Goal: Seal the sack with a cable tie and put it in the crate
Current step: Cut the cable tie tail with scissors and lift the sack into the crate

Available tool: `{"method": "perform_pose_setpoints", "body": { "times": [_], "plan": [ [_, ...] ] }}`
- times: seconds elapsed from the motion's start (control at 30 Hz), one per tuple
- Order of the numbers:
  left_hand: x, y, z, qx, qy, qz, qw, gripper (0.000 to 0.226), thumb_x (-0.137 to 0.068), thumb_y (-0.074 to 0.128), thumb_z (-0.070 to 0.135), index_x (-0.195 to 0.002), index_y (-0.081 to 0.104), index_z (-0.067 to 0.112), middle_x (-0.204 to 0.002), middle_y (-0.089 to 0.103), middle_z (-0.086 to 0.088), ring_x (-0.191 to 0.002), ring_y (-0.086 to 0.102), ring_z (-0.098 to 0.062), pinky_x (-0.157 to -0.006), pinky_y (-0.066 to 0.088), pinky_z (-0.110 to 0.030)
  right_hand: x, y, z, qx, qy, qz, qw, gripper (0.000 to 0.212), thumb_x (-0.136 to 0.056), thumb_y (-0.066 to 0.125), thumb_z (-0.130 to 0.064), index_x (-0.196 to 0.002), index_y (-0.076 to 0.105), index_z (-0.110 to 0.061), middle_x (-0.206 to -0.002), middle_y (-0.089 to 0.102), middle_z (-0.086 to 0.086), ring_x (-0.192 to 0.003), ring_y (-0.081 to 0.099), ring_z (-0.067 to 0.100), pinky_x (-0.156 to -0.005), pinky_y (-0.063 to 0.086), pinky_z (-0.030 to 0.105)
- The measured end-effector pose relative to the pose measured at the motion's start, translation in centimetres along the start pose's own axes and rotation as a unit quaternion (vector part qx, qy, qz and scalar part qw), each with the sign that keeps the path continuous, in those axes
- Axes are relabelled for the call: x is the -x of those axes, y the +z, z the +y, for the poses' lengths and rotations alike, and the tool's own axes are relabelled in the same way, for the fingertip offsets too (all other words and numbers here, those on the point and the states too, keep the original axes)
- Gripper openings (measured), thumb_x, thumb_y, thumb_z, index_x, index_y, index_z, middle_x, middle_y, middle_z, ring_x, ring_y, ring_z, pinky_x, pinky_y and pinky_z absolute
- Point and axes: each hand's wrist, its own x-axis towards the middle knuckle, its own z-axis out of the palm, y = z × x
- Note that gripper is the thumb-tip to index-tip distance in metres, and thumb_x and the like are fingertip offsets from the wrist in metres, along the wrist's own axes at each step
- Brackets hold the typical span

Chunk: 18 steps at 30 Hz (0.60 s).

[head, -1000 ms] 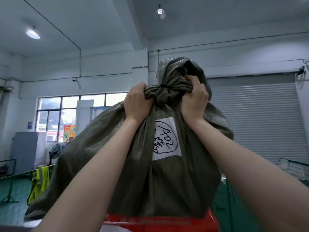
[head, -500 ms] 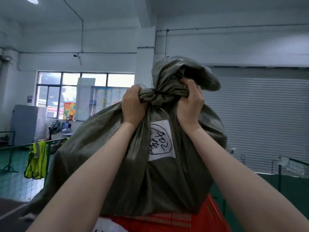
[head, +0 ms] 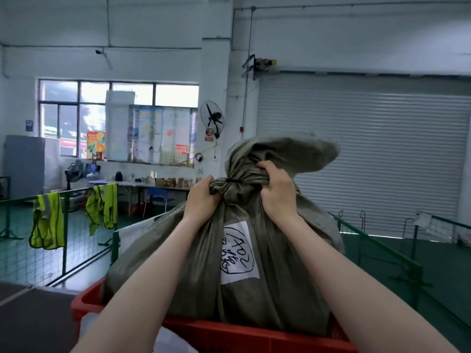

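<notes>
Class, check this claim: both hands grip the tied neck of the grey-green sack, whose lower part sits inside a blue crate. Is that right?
One detail is wrong: the crate is red, not blue, as the head view shows. Left hand and right hand do grip the tied neck of the sack.

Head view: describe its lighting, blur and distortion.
Head view: even, cool indoor light, brightest at the window; wide-angle bending curves the wall lines at the edges; the left hand, right hand and sack look slightly soft; the label scrawl stays visible.
</notes>
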Motion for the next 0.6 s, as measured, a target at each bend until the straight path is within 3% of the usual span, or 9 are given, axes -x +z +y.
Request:
{"method": "perform_pose_setpoints", "body": {
  "times": [0.17,0.23,0.37,0.47,0.6],
  "plan": [
    [1.5,0.6,-3.2,-0.009,-0.07,-0.057,0.996,0.016,-0.085,0.051,0.01,-0.096,0.062,0.003,-0.102,0.066,-0.016,-0.096,0.058,-0.029,-0.071,0.035,-0.029,1.6,2.6,0.4,-0.009,0.071,-0.111,0.991,0.058,-0.073,0.043,0.007,-0.123,0.054,-0.019,-0.114,0.065,0.015,-0.108,0.056,0.032,-0.092,0.045,0.04],
    [2.6,0.5,-5.3,-0.072,-0.09,-0.129,0.985,0.017,-0.085,0.055,0.014,-0.097,0.065,0.007,-0.105,0.068,-0.016,-0.101,0.06,-0.03,-0.074,0.036,-0.027,3.2,3.6,1.0,0.004,0.098,-0.171,0.98,0.055,-0.075,0.044,0.006,-0.122,0.053,-0.02,-0.116,0.065,0.014,-0.109,0.057,0.032,-0.088,0.044,0.034],
    [6.0,1.1,-8.4,-0.172,-0.14,-0.288,0.932,0.024,-0.079,0.064,0.016,-0.102,0.066,0.008,-0.11,0.068,-0.014,-0.099,0.06,-0.026,-0.078,0.04,-0.024,8.5,5.6,3.7,0.036,0.137,-0.308,0.941,0.05,-0.077,0.044,0.002,-0.122,0.052,-0.019,-0.123,0.062,0.017,-0.113,0.057,0.034,-0.088,0.046,0.035],
    [7.3,2.3,-8.8,-0.182,-0.153,-0.339,0.91,0.031,-0.078,0.064,0.016,-0.108,0.064,0.01,-0.116,0.066,-0.013,-0.107,0.059,-0.027,-0.083,0.042,-0.027,11.0,6.1,5.5,-0.009,0.23,-0.299,0.926,0.051,-0.075,0.046,0.005,-0.121,0.057,-0.015,-0.126,0.062,0.012,-0.118,0.055,0.028,-0.093,0.043,0.029],
    [6.4,2.1,-7.8,-0.187,-0.154,-0.352,0.904,0.041,-0.077,0.062,0.012,-0.116,0.053,0.008,-0.123,0.059,-0.015,-0.112,0.054,-0.029,-0.084,0.04,-0.028,10.3,5.7,5.9,-0.015,0.237,-0.337,0.911,0.052,-0.073,0.054,0.0,-0.123,0.056,-0.013,-0.128,0.061,0.01,-0.12,0.053,0.025,-0.094,0.041,0.024]
  ]
}}
